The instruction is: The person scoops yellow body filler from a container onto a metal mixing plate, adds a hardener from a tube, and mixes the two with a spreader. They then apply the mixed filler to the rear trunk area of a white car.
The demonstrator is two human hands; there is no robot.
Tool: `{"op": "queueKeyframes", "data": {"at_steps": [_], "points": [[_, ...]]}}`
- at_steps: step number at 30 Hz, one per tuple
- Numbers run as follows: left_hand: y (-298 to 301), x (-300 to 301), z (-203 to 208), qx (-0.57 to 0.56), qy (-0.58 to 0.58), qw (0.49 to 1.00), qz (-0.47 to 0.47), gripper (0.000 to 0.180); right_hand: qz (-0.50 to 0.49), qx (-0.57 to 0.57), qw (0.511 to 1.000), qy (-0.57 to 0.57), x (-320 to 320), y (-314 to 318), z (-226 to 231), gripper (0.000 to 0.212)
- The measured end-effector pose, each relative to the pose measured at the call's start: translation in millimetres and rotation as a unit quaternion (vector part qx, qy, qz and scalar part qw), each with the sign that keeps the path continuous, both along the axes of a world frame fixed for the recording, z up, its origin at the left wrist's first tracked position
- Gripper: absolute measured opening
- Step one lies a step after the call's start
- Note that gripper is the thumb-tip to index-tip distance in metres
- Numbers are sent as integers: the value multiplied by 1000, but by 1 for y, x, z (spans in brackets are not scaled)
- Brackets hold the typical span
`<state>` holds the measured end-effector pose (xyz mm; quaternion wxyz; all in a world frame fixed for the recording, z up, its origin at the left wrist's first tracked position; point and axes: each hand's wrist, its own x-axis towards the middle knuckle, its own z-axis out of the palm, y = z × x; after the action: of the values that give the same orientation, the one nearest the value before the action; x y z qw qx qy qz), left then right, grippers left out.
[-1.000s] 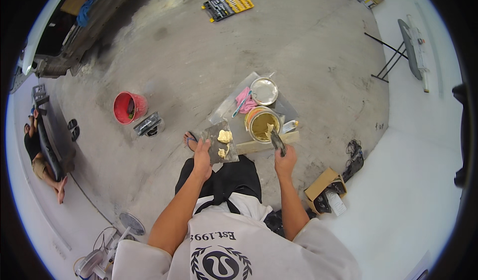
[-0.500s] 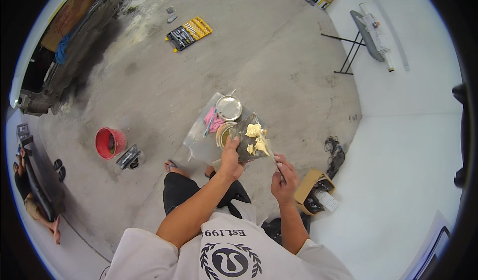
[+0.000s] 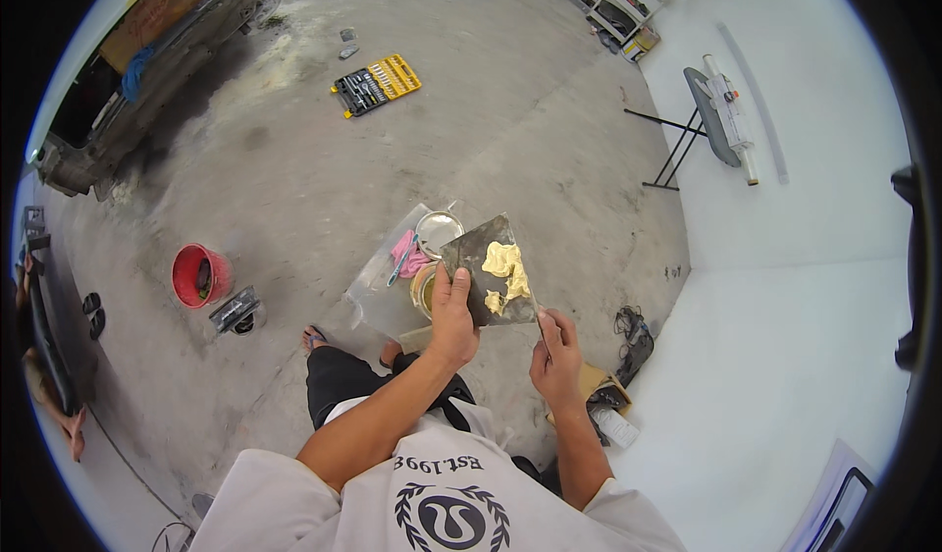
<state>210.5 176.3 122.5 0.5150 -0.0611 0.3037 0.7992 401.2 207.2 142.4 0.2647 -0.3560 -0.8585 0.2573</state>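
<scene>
Grey floor beneath, left forearm diagonal, left fingers tight on dark plate, right fingers around thin scraper

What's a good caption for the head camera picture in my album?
Left grip holds a dark plate of yellow paste; right grip holds a thin tool near its edge.

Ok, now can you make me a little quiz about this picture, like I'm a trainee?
1. Which of the person's hands grips the dark plate?

2. True or false: the red bucket stands to the left of the pink cloth in the picture.

3. What colour is the paste on the plate?
A) blue
B) pale yellow
C) red

Key: 1. the left hand; 2. true; 3. B
</scene>
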Motion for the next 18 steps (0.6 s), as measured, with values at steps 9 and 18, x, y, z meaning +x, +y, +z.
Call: {"op": "queueKeyframes", "data": {"at_steps": [9,18], "points": [[-4,-57,12,-107,357,928,25,38,-16,74,991,-107,-10,41,44,66],[-12,-64,24,-151,498,852,57,39,81,147,966,-195,-64,11,108,72]]}}
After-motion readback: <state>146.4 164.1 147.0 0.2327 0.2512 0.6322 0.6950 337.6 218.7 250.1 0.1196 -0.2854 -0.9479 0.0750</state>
